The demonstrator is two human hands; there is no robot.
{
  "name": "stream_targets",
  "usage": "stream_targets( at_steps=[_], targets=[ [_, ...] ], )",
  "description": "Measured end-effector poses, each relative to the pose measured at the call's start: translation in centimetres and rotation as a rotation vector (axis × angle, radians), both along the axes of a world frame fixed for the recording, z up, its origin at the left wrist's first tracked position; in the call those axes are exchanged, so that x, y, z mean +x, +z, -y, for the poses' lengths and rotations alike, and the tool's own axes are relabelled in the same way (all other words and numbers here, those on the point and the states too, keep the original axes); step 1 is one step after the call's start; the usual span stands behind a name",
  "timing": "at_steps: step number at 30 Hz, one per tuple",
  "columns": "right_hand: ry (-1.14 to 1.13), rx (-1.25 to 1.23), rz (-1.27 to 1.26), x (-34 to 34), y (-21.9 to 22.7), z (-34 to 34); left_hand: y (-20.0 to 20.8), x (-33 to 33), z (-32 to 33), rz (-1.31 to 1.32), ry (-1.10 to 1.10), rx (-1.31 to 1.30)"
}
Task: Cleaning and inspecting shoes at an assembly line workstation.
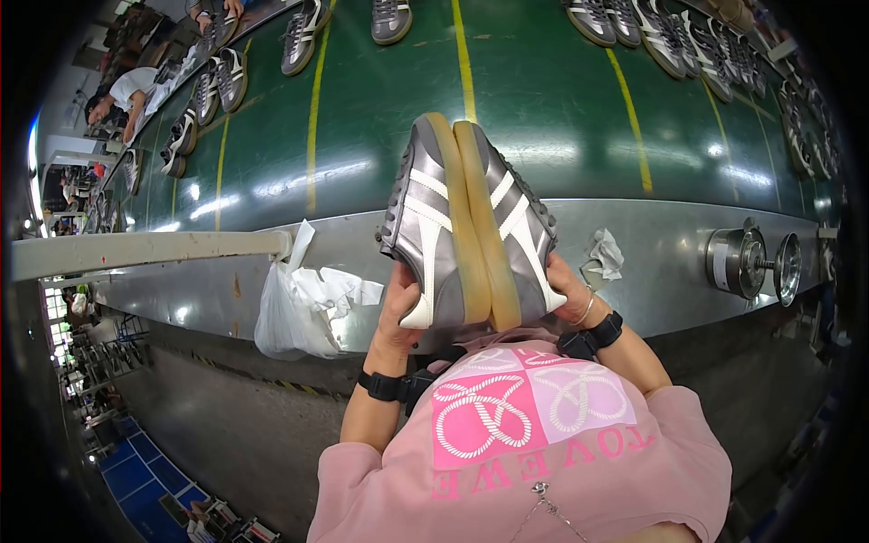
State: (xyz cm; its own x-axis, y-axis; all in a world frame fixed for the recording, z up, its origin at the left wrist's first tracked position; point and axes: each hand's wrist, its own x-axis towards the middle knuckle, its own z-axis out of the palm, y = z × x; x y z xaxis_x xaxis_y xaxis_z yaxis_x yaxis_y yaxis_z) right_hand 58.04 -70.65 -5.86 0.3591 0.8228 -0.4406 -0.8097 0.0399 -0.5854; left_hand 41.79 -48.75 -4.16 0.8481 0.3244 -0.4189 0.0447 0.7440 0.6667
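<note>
Two grey sneakers with white stripes and tan gum soles are held up in front of me, soles pressed together and toes pointing away. My left hand (398,303) grips the left sneaker (424,226) around its heel. On the other side, my right hand (568,288) is closed on the heel of the right sneaker (511,217). Most of my fingers are hidden behind the shoes. The pair is above the metal ledge at the near side of the green conveyor belt (380,100).
A plastic bag with white paper (303,303) hangs at the ledge's left, by a pale bar (154,246). Crumpled paper (605,255) and a metal pot (738,261) sit right. More sneakers (665,36) line the belt; a co-worker (131,95) leans at far left.
</note>
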Motion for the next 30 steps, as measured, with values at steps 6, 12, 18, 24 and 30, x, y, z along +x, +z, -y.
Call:
stream_targets(
  at_steps=[6, 12, 18, 24, 30],
  targets=[
    [0.004, -0.096, 0.31, 0.4, 0.0, 0.4, 1.4, 0.5, -0.9, -0.021, -0.024, 0.168],
    [0.191, -0.306, 0.866, 1.2, -2.5, 2.3, -0.8, -1.3, -3.7, -0.218, -0.18, 0.667],
    [0.084, -0.301, 0.794, 0.5, -2.9, 0.2, -1.6, -2.4, -5.2, -0.327, -0.169, 0.887],
    [-0.021, -0.383, 0.795, 0.6, -6.2, -0.9, 2.1, 0.7, -2.1, -0.433, -0.188, 1.417],
    [-0.099, -0.46, 0.93, 0.4, -6.7, -1.1, 5.4, 2.6, 0.8, -0.471, -0.506, 1.587]
  ],
)
